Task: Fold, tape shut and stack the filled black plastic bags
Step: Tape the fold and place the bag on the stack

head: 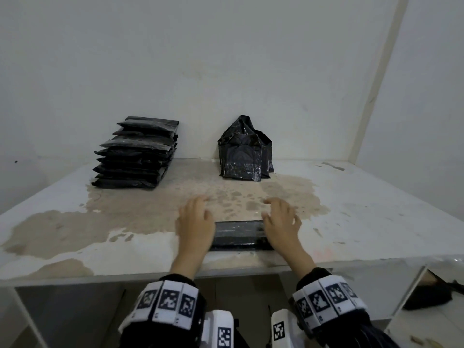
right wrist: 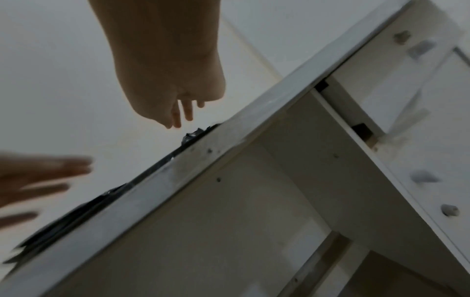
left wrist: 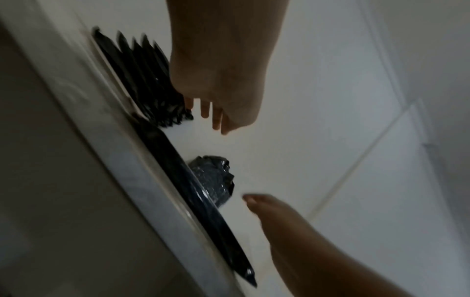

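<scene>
Both hands hover over a flat black bag at the near edge of the surface.

In the head view the bag (head: 238, 234) lies low and centre on the stained white surface (head: 364, 222), with the left hand (head: 195, 222) over its left end and the right hand (head: 281, 222) over its right end. Each grip is slack, fingers spread and nearly straight, curled round nothing; whether the palms touch the bag I cannot tell. Placed at both ends, they are probably pressing it flat or about to lift it. At upper left sits the stack of finished bags (head: 136, 156), laid flat so they pile neatly. Upper centre, the unfolded bags (head: 244, 153) stand upright against the wall, likely waiting their turn.
</scene>
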